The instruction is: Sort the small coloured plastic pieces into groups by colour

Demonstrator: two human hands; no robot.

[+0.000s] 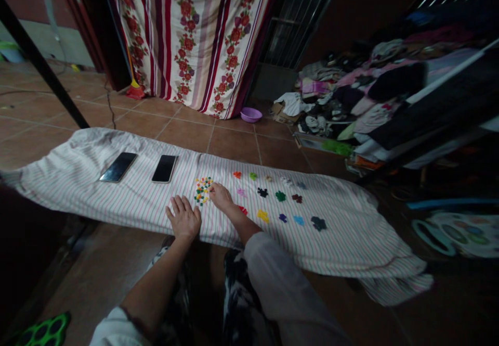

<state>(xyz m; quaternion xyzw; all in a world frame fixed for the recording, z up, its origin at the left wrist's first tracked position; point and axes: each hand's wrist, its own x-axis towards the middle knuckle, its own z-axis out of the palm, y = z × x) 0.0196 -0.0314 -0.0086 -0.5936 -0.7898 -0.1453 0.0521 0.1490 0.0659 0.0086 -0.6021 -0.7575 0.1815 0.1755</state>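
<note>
My left hand [184,218] lies flat on the striped cloth [144,205], fingers spread, just left of a mixed pile of small coloured pieces [202,190]. At the pile's right edge is my right hand [220,196], its fingers bent together; whatever they may pinch is too small to make out. To the right, single-colour heaps lie in rows: orange pieces [237,175], light green pieces [253,176], black pieces [262,193], dark green pieces [280,196], yellow pieces [263,216], blue pieces [298,220] and several more. My right forearm partly covers the red pieces [243,210].
Two phones, a larger phone [118,167] and a smaller phone [164,169], rest on the cloth at left. Beyond the table stand a purple basin [251,114] and a floral curtain [187,39]. Clothes [366,86] are heaped at right. A dark pole [42,65] slants at left.
</note>
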